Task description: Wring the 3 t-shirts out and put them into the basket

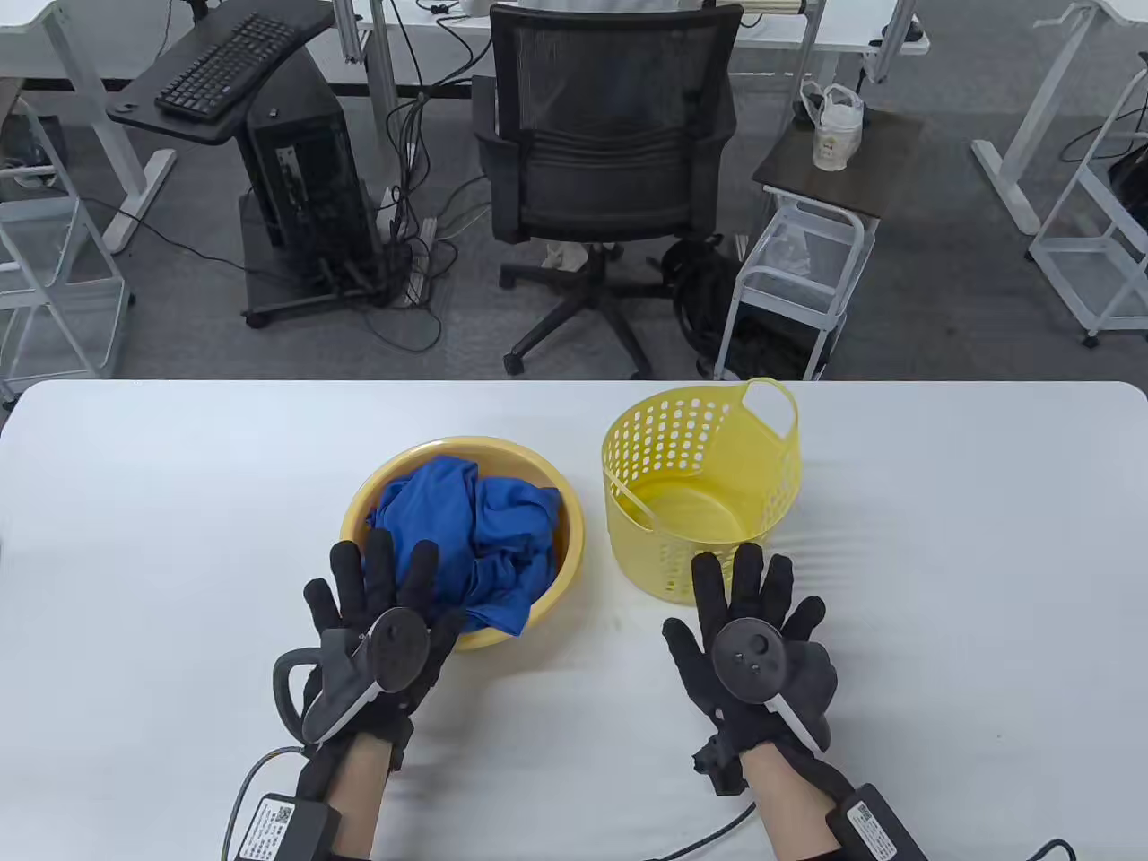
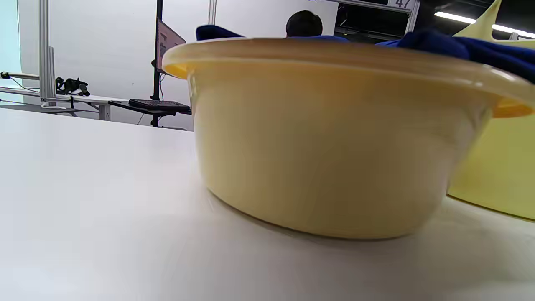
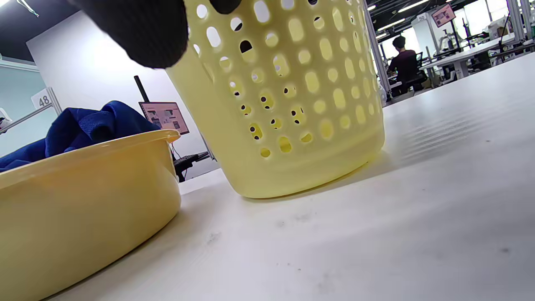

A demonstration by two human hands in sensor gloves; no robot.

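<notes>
Blue t-shirts (image 1: 489, 534) lie bunched in a round yellow basin (image 1: 377, 489) at the table's middle; a fold hangs over its near rim. In the left wrist view the basin (image 2: 326, 142) fills the frame with blue cloth (image 2: 464, 48) peeking over the rim. A perforated yellow basket (image 1: 700, 430) with a loop handle stands right of the basin and holds nothing. My left hand (image 1: 381, 587) is flat and spread just in front of the basin, fingers straight. My right hand (image 1: 749, 596) is spread likewise before the basket (image 3: 292, 96), holding nothing; one fingertip (image 3: 142, 29) shows at the top.
The white table (image 1: 134, 556) stretches wide on both sides of the containers. Beyond its far edge stand a black office chair (image 1: 610, 152), a computer tower (image 1: 309, 170) and a small white cart (image 1: 807, 269). Cables run from both wrists off the near edge.
</notes>
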